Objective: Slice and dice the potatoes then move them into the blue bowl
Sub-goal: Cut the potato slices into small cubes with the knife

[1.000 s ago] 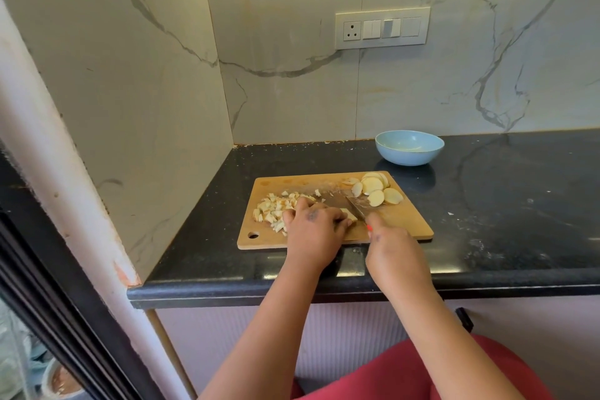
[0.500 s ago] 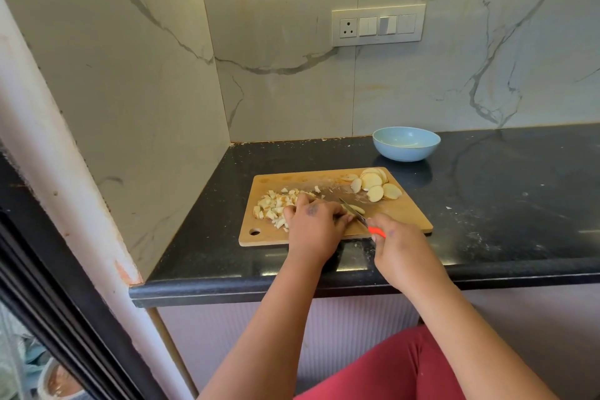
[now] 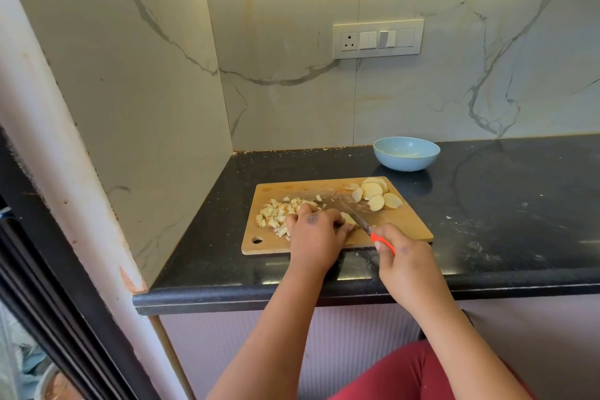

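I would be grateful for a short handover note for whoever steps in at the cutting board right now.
Left hand: fingers curled, holding down a potato piece on the cutting board.
Right hand: grips the orange-handled knife, blade against that piece.
Done: a diced pile lies on the board's left part.
Left: the round slices at the far right corner are undiced; the blue bowl, on the counter beyond the board, appears to hold no potato yet.
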{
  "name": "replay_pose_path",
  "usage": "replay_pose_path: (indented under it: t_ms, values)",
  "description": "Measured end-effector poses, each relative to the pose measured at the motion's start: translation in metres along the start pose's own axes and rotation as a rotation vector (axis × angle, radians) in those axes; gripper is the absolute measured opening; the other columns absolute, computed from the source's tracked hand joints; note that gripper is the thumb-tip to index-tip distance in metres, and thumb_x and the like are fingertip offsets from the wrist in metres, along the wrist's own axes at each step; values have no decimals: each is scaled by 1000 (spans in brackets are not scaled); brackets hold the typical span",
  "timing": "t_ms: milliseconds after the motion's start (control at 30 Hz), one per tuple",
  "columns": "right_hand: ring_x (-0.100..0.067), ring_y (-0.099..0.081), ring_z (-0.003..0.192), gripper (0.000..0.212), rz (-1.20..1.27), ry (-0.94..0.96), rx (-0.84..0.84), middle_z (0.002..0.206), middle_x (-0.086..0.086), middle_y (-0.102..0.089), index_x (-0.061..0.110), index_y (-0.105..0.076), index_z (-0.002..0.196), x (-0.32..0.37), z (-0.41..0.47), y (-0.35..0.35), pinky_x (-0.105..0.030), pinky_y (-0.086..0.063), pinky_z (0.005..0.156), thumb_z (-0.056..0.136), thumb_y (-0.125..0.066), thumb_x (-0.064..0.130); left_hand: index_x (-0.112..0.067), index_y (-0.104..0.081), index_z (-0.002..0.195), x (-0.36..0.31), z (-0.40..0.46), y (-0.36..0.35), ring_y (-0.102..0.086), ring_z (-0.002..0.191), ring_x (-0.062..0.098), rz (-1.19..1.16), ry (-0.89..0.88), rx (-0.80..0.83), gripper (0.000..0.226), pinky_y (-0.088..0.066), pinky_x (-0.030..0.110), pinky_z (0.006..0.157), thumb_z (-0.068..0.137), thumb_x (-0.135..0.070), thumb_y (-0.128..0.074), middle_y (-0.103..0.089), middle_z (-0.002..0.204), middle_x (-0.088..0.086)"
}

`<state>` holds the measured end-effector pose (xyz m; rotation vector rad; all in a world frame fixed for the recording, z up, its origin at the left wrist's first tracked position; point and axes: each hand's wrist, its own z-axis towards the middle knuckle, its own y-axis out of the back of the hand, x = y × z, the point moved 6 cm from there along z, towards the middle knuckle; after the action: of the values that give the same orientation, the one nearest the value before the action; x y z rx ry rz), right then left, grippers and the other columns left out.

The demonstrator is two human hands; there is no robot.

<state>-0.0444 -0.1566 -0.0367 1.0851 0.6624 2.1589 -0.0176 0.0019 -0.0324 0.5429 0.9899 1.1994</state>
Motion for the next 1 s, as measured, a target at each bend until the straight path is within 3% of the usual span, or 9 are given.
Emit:
replay_pose_path:
  t_ms: [100,200,333,467,567,700,833,1000]
  values:
    - [-20,-62,68,22,-32,-14,51,83,-3,-67,20,-64,112,-1,-1,-5,-35,-52,57,94,-54,13,-28,-70,103,1,-1,-1,-42,111,20,8,6,20,28,-20,38,81,94,-50,-54,-67,98,-6]
    - [-21,-63,74,25,-86,-54,140,87,-3,-66,23,-59,115,0,2,-13,-40,-56,64,95,-50,12,-29,-69,106,2,-1,-1,-41,113,19,13,2,35,26,-20,37,82,96,-47,-53,-67,100,-8]
    - [-18,-58,76,29,-124,-91,191,91,-1,-63,26,-56,121,2,15,-17,-37,-57,68,97,-48,12,-30,-69,107,1,-1,-1,-41,112,20,4,1,33,25,-19,37,79,97,-45,-53,-68,100,-7]
    - [-18,-57,70,24,-207,-48,183,84,-1,-60,25,-52,118,7,20,-22,-34,-55,61,98,-48,13,-29,-70,107,0,-2,0,-41,111,20,3,4,27,24,-18,36,79,96,-44,-54,-68,100,-9]
    - [-16,-58,66,22,-104,-49,121,81,-2,-63,23,-55,118,1,17,-16,-33,-52,57,99,-47,17,-28,-70,104,1,-4,0,-43,109,20,-7,0,13,23,-19,36,80,96,-43,-55,-68,97,-8]
    - [-8,-54,61,20,-10,19,77,81,1,-65,22,-61,113,-3,8,-5,-19,-40,49,96,-53,15,-26,-70,103,1,-3,0,-43,111,21,-32,3,-3,22,-20,38,83,95,-42,-57,-68,97,-5]
    - [-11,-56,67,21,-21,32,117,88,0,-67,21,-61,113,-2,6,-5,-23,-46,56,96,-52,14,-25,-69,104,1,-2,-2,-43,112,20,-29,11,-1,23,-21,38,85,95,-42,-57,-67,98,-5]
    - [-7,-54,60,21,-18,14,84,80,1,-64,24,-61,114,-2,5,-3,-16,-37,46,96,-53,15,-24,-71,101,0,-3,-1,-45,111,21,-27,-6,-26,21,-23,39,86,94,-40,-58,-68,95,-5]
